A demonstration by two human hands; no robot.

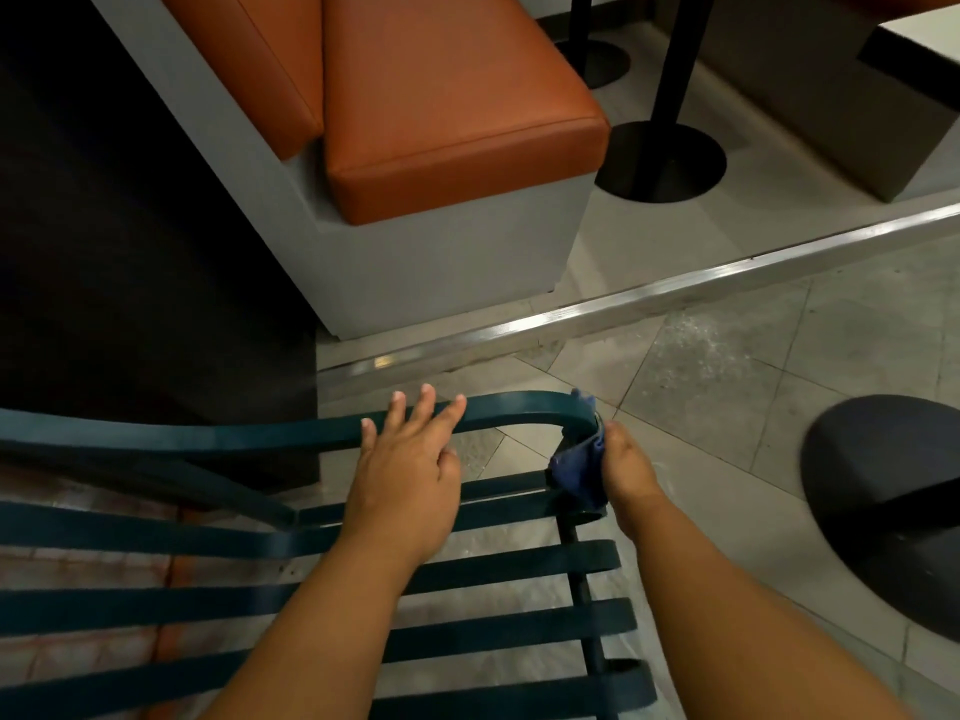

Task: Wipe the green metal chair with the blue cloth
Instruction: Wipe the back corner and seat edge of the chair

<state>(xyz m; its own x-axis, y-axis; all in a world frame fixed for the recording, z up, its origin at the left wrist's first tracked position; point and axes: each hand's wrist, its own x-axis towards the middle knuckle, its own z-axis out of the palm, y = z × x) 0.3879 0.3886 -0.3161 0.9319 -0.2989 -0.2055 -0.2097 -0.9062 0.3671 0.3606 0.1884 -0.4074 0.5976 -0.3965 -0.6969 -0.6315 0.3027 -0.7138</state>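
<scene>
The green metal chair (208, 537) fills the lower half of the head view, its seat slats running left to right and a curved armrest bar (234, 433) arching above them. My left hand (405, 459) rests on that armrest with straight, spread fingers. My right hand (626, 467) grips the bunched blue cloth (579, 467) and presses it against the front upright where the armrest bends down. Part of the cloth wraps round the bar and peeks out above it.
A grey bench with orange cushions (447, 101) stands just beyond the chair. A metal floor strip (649, 291) crosses the tiles. Round black table bases sit at right (883, 511) and further back (660, 161). A dark area lies at left.
</scene>
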